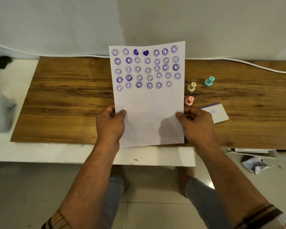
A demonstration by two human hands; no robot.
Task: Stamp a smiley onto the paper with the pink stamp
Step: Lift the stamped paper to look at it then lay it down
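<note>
A white sheet of paper (149, 103) is held up over the wooden board, its upper half covered with several rows of purple smiley prints and two hearts. My left hand (110, 123) pinches its lower left edge and my right hand (196, 123) pinches its lower right edge. The pink stamp (189, 101) stands upright on the board just right of the paper, a little beyond my right hand and not touched by it.
A cream stamp (191, 87) and a teal stamp (209, 81) stand beyond the pink one. A white ink pad box (220, 113) lies by my right hand. The wooden board (64, 103) rests on a white table (155, 156). Crumpled paper (254, 164) lies lower right.
</note>
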